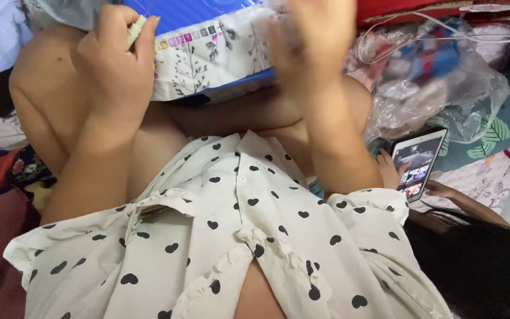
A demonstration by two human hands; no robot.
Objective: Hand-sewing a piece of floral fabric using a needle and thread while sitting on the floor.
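A floral-printed cloth (208, 56), white with grey plant motifs and a strip of small coloured squares along its edge, is stretched over a blue backing (190, 13) and rested on the person's bare knees; it is taken as landmark. At its left edge, the left hand (116, 65) is closed, and a small pale stick-like tool (136, 31) is pinched in its grip between thumb and forefinger. Over the cloth's right part, the right hand (311, 41) is raised and motion-blurred; whether its grip is wide, narrow or holding something cannot be told. Right of the cloth, a crumpled clear plastic bag (444, 88) is seen with blue and red contents, too blurred to name, and white cords (444, 29) are draped above it. Below-right of the cloth, a tablet (418, 162) with a lit screen is held by another person's hand (392, 168), dark hair beside it. Below the cloth, a white heart-printed shirt (237, 236) is worn.
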